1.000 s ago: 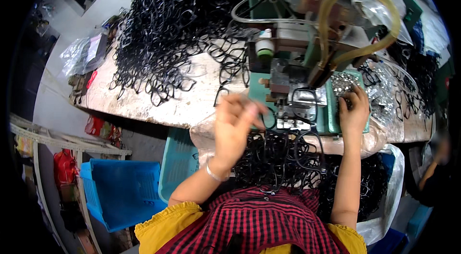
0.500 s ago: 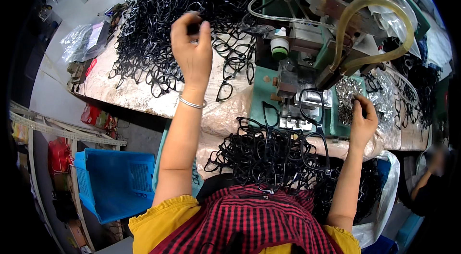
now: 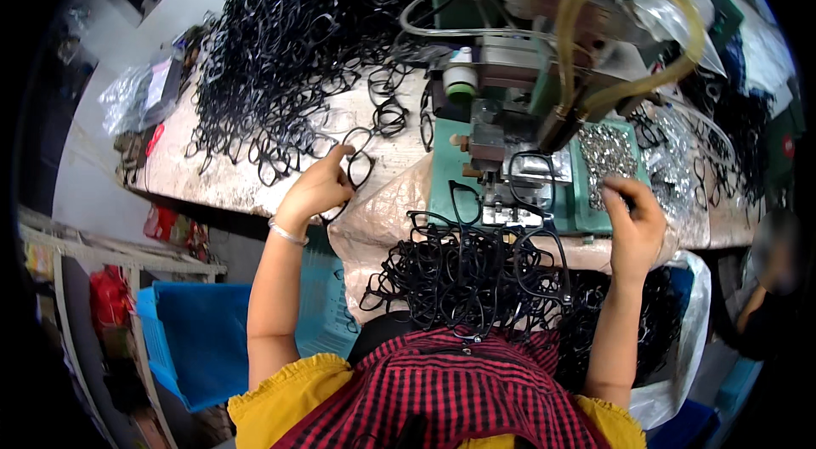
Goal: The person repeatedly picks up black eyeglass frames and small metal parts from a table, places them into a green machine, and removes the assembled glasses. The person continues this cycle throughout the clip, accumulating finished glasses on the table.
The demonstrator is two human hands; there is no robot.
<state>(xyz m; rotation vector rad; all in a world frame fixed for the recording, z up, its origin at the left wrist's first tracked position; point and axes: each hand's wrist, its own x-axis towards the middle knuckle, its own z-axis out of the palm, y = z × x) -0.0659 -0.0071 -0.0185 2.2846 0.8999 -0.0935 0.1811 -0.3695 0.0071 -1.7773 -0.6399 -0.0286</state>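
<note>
At the table's front edge, my left hand (image 3: 320,186) is closed on a black eyeglass frame (image 3: 360,169), one rim showing beside its fingers. My right hand (image 3: 636,224) hovers by the front right corner of a green tray (image 3: 580,194) of small shiny metal parts (image 3: 606,153). Its fingers are curled with thumb and forefinger close together; anything between them is too small to make out. Another black eyeglass frame (image 3: 558,258) leans against the front of a green bench machine (image 3: 446,158), over a heap of black frames (image 3: 459,275) before my apron.
A large pile of black frames (image 3: 289,41) covers the back left of the table (image 3: 195,139). A white bottle with a green cap (image 3: 460,79) and a curved yellowish hose (image 3: 693,16) are at the machine. Blue baskets (image 3: 200,338) stand below left; another person (image 3: 769,271) is at far right.
My left hand has come down and toward me from above the table, and an eyeglass frame now shows in it. My right hand has shifted slightly nearer. The view has turned a little.
</note>
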